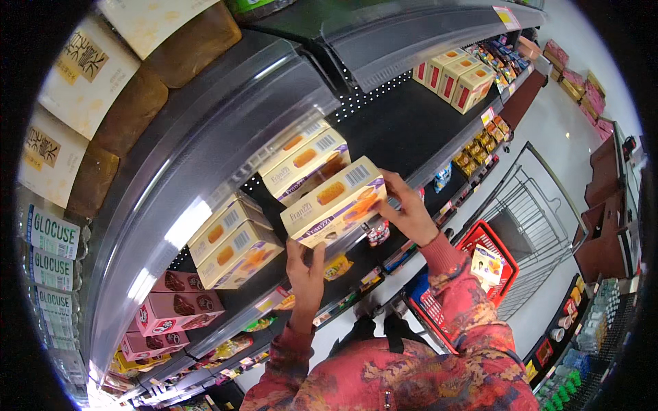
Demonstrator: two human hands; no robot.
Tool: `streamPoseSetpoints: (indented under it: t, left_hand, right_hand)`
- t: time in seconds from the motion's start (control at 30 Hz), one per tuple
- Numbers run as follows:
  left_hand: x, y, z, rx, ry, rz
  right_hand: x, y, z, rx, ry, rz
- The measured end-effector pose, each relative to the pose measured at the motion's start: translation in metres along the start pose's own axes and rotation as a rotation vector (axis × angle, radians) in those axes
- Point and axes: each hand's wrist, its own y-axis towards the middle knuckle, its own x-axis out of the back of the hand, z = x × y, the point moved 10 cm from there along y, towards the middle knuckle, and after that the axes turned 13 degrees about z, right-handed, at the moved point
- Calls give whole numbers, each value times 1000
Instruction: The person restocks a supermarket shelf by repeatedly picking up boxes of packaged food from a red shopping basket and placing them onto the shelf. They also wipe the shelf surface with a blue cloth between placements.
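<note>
A cream-coloured Franzzi biscuit box with a purple stripe is held between both hands at the front of a black shelf. My left hand grips its near left corner with thumb and fingers. At the right end of the box, my right hand has its fingers and thumb around the edge. Behind the held box stand similar cream boxes, and more of them sit to the left on the same shelf.
Pink boxes stand farther left on the shelf, and cream boxes with red panels at its far end. A clear-edged upper shelf overhangs the left side. To the right is a metal shopping cart with a red basket holding a box.
</note>
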Motion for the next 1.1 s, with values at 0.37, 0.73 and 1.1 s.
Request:
streamPoseSetpoints:
  t: [0.37, 0.73, 1.1]
  left_hand:
    - [12, 31, 35, 45, 25, -74]
    - [14, 43, 30, -13, 3, -70]
    - [12, 41, 17, -79, 123, -96]
  right_hand:
    - [-14, 43, -65, -170, 15, -28]
    - [-10, 56, -49, -261, -123, -14]
    - [-8, 58, -43, -52, -227, -104]
